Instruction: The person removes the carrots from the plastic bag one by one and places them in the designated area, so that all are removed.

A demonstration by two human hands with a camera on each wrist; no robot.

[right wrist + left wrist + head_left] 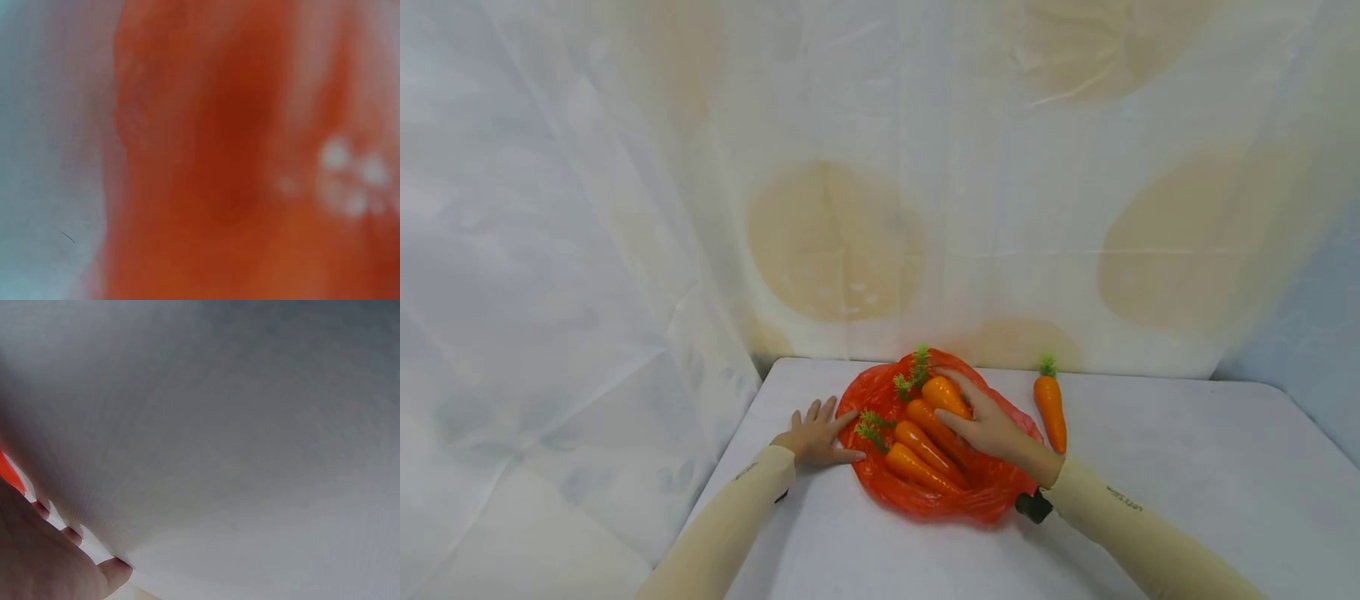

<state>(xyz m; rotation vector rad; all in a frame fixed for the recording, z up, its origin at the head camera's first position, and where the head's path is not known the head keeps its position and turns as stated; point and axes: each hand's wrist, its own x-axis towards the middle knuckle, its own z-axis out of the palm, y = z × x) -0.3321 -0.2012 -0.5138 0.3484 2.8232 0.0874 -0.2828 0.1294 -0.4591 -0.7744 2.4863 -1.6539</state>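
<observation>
A red plastic bag point(880, 496) is spread on the table, with several orange carrots point(917, 468) with green tops lying side by side on it. My right hand point(996, 429) grips the uppermost carrot point(943, 393), thumb on the near side and fingers over the far side. My left hand point(814, 437) lies with spread fingers at the bag's left edge, its fingertips touching the red plastic. In the left wrist view the left hand point(44, 556) rests on the white surface. Blurred red plastic point(231, 137) fills most of the right wrist view, so the grip is hidden there.
Another carrot point(1050, 412) lies on the white table point(1165, 467), right of the bag. A pale curtain with tan circles point(970, 208) hangs behind the table's back edge, and white sheeting point(550, 292) hangs on the left.
</observation>
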